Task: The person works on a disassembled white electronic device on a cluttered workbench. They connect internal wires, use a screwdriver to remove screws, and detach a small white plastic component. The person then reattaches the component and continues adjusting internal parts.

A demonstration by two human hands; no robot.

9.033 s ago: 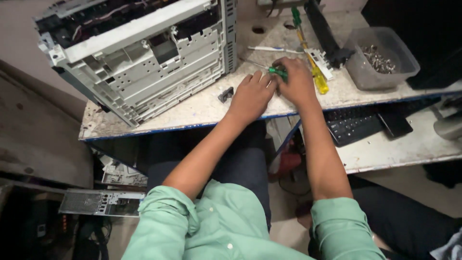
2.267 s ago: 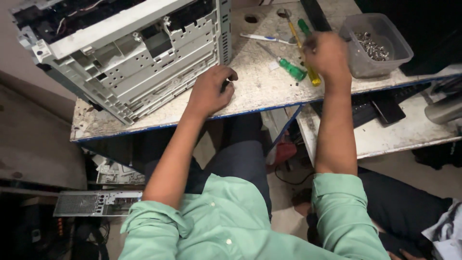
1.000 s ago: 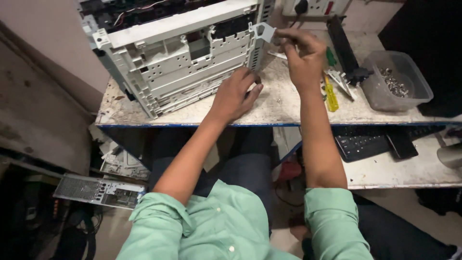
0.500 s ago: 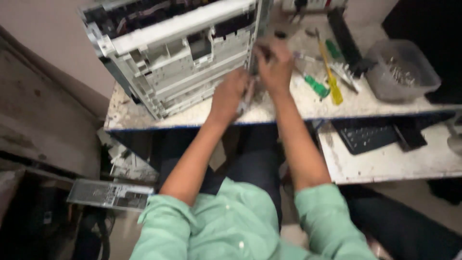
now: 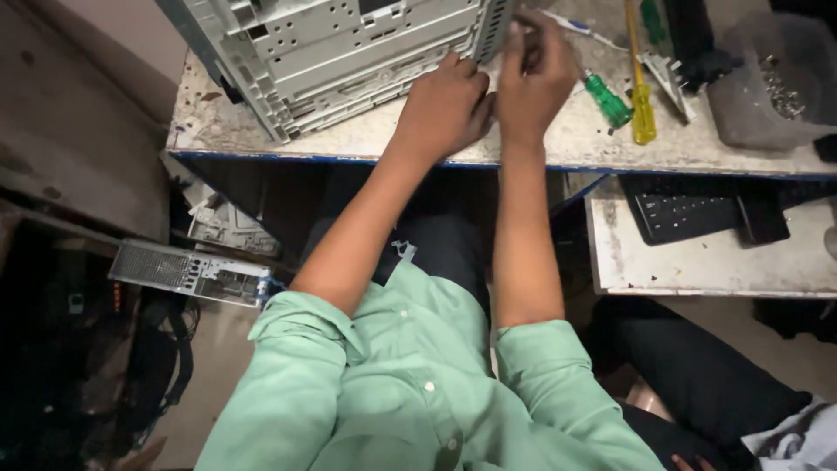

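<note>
A bare grey metal computer case lies on a worn white workbench. Both my hands are at its lower right corner. My left hand has its fingers curled against the bottom edge of the case. Just beside it, my right hand pinches the perforated metal strip at the corner. Whether a small part sits between the fingertips is hidden.
Right of my hands lie a green-handled screwdriver, a yellow-handled screwdriver, a metal bracket and a grey tub of screws. A black keyboard rests on a lower shelf. A computer part lies on the floor; another person's leg is at lower right.
My right hand left the tools and came to the case's corner, and my left hand rose from the bench to join it. The view has shifted down, closer to the bench.
</note>
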